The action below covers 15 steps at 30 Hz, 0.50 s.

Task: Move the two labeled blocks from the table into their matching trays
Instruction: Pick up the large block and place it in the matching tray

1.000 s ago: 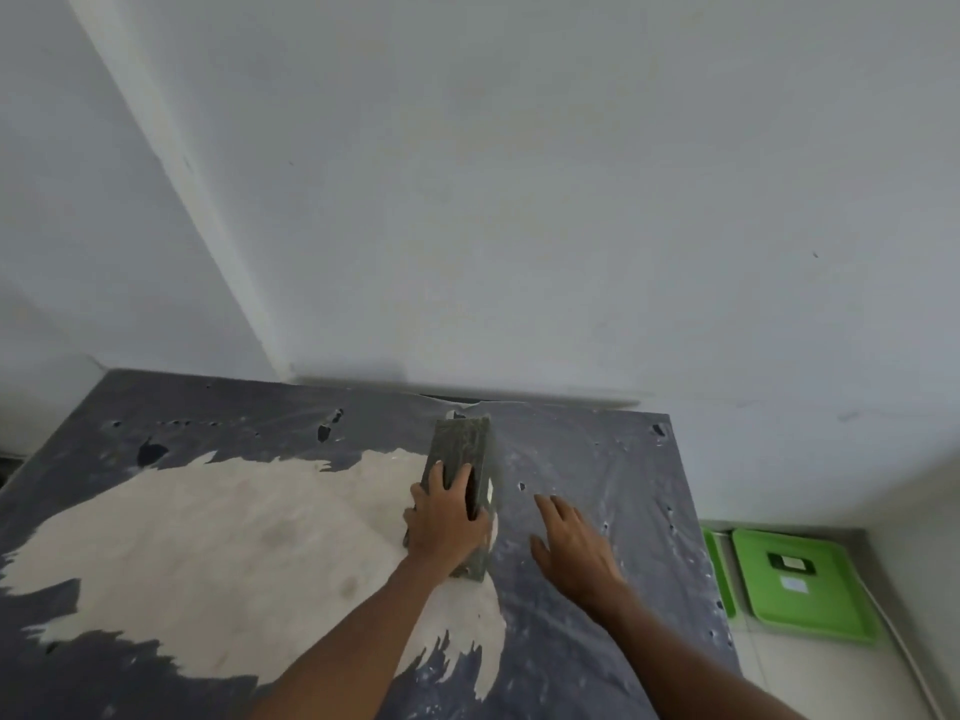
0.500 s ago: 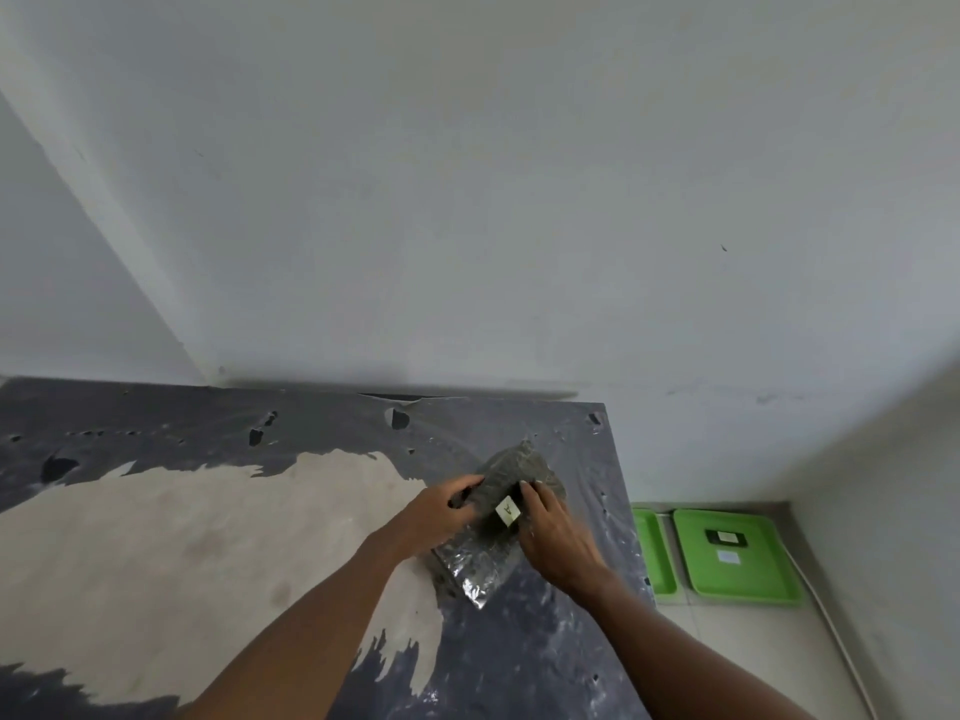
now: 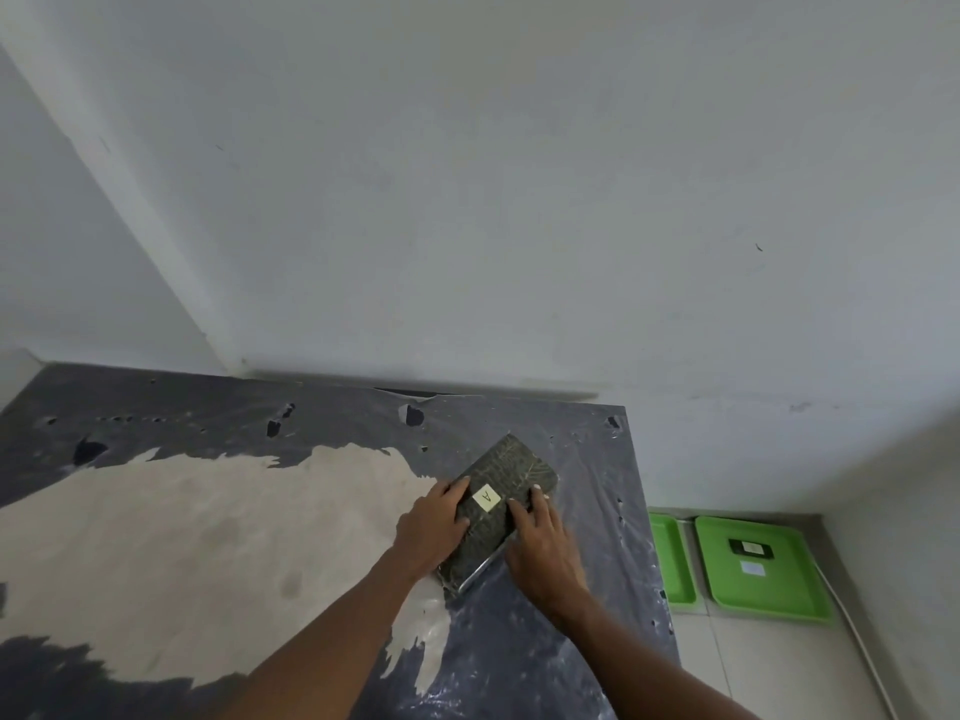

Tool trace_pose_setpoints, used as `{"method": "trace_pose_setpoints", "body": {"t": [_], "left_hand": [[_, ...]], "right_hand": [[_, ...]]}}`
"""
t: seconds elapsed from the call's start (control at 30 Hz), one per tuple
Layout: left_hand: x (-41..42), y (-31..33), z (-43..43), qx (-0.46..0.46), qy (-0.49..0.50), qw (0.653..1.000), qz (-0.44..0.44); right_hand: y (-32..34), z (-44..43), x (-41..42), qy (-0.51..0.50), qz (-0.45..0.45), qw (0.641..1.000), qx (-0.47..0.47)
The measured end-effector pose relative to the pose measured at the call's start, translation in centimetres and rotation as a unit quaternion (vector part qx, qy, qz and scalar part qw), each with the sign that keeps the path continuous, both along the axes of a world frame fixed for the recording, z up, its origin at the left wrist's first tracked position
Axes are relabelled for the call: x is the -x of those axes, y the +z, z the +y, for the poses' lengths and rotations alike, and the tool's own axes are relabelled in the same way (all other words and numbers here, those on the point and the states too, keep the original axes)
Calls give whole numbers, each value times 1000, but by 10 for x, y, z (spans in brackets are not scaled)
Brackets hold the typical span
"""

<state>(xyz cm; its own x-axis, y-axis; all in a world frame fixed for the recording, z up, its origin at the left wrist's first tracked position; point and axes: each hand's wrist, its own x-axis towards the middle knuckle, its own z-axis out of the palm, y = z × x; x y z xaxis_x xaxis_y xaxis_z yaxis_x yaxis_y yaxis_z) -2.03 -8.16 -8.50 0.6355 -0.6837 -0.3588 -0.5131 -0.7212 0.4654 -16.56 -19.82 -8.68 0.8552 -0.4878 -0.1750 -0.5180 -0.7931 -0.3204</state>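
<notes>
A dark green-grey block [image 3: 506, 472] with a white label marked "A" on its top face lies flat on the table [image 3: 208, 537], near its right side. My left hand [image 3: 434, 527] grips the block's left edge. My right hand [image 3: 540, 550] grips its right edge and near corner. Two green trays sit on the floor to the right of the table: a narrow-looking one [image 3: 670, 558], partly hidden by the table edge, and a wider one [image 3: 761, 569] carrying a dark tag and a pale label. Only one block is in view.
The table is covered with torn dark plastic sheeting, with a large bare beige patch at the left. White walls stand close behind the table and to the right. A white cable [image 3: 857, 646] runs along the floor beside the wider tray.
The block, standing on edge a second ago under my left hand alone, has been tipped flat with its label up. My right hand has come onto it from the table.
</notes>
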Motion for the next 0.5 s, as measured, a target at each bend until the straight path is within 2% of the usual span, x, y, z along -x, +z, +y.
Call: {"method": "trace_pose_setpoints", "body": {"t": [0.07, 0.17, 0.27, 0.33, 0.43, 0.5], "left_hand": [[0, 1, 0, 6, 5, 1000, 8], [8, 2, 3, 9, 18, 1000, 24], [17, 4, 3, 15, 31, 999, 34], [26, 5, 1, 29, 48, 997, 53], [35, 7, -1, 53, 77, 992, 89], [36, 9, 0, 53, 61, 994, 71]], "right_hand": [[1, 8, -1, -54, -32, 998, 5], [1, 19, -4, -124, -70, 988, -57], [0, 18, -8, -126, -88, 983, -102], [2, 12, -13, -95, -67, 985, -125], [8, 5, -21, -72, -26, 992, -98], [10, 9, -22, -95, -11, 994, -45]]}}
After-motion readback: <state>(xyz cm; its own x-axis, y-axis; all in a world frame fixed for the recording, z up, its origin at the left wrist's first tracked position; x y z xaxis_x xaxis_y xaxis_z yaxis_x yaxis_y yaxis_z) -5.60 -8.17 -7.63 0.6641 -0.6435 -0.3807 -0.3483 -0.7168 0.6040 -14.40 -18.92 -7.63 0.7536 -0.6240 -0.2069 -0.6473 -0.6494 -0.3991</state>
